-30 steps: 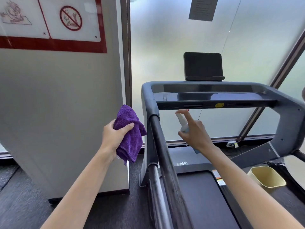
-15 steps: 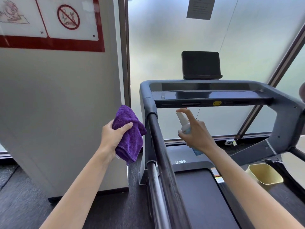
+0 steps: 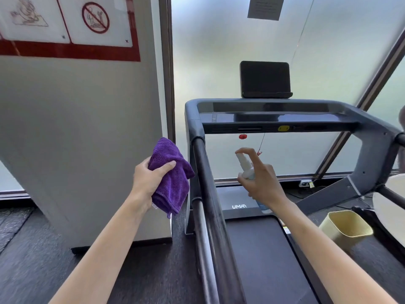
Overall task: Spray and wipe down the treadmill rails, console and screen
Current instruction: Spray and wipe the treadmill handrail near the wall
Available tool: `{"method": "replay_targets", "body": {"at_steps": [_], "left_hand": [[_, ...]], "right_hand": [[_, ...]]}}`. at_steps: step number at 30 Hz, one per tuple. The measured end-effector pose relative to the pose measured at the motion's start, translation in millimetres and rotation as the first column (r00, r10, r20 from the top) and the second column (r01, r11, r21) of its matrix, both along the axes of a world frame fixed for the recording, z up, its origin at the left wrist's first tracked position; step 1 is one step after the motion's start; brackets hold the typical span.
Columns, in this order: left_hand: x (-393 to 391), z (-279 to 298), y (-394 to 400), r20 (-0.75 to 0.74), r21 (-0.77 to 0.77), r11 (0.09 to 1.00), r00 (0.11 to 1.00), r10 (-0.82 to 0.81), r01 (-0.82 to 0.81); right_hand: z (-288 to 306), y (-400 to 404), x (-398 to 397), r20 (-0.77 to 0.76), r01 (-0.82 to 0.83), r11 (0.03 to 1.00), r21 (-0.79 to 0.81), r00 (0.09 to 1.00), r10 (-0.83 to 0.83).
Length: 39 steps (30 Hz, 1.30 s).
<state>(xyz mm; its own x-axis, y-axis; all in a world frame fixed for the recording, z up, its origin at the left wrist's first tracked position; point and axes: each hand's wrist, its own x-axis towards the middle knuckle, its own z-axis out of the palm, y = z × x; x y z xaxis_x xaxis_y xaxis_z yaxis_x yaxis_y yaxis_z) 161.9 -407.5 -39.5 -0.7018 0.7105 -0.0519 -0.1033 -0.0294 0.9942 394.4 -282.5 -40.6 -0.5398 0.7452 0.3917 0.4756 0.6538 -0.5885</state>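
My left hand (image 3: 149, 178) grips a bunched purple cloth (image 3: 173, 178) just left of the treadmill's left rail (image 3: 208, 194). My right hand (image 3: 263, 181) holds a small white spray bottle (image 3: 245, 166) to the right of that rail, with the index finger on top of the nozzle, which points left toward the rail. Beyond the hands the dark console (image 3: 274, 119) spans the frame, and a black screen (image 3: 265, 79) stands on top of it. Part of the right rail (image 3: 394, 198) shows at the right edge.
A grey pillar (image 3: 87, 139) with a red-bordered sign stands close on the left. The treadmill belt (image 3: 263, 260) runs below my arms. A pale yellow bin (image 3: 346, 224) sits on the floor at the right. A red safety clip (image 3: 242, 136) hangs under the console. Frosted window behind.
My right hand with the bottle has dropped slightly away from the console, so the red clip now shows. The left hand and cloth have hardly moved.
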Motion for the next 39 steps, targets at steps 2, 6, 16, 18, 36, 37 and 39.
{"method": "replay_targets", "body": {"at_steps": [2, 6, 16, 18, 36, 37, 39], "left_hand": [[5, 0, -5, 0.008, -0.001, 1.0, 1.0, 0.006, -0.006], [12, 0, -15, 0.001, -0.003, 1.0, 1.0, 0.013, -0.013], [33, 4, -35, -0.038, 0.008, 1.0, 0.999, 0.023, -0.022], [36, 2, -41, -0.032, 0.008, 1.0, 0.999, 0.021, -0.021], [41, -10, -77, -0.041, -0.006, 0.992, 0.991, -0.125, 0.125], [42, -11, -80, -0.043, -0.012, 0.991, 0.99, -0.135, 0.135], [46, -14, -85, -0.029, -0.02, 0.988, 0.987, -0.156, 0.156]], "right_hand": [[1, -4, 4, -0.023, 0.004, 1.0, 0.005, 1.0, -0.004], [2, -13, 14, -0.004, -0.007, 1.0, -0.002, 1.0, 0.007], [0, -37, 36, -0.055, -0.055, 0.997, -0.049, 0.997, 0.052], [-3, -46, 42, -0.056, -0.066, 0.997, -0.039, 0.996, 0.064], [-3, -129, 70, -0.092, 0.102, 0.992, -0.068, 0.99, -0.108], [-3, -135, 74, -0.109, 0.1, 0.992, -0.073, 0.988, -0.108], [-4, -147, 82, -0.13, 0.1, 0.99, -0.101, 0.985, -0.113]]}}
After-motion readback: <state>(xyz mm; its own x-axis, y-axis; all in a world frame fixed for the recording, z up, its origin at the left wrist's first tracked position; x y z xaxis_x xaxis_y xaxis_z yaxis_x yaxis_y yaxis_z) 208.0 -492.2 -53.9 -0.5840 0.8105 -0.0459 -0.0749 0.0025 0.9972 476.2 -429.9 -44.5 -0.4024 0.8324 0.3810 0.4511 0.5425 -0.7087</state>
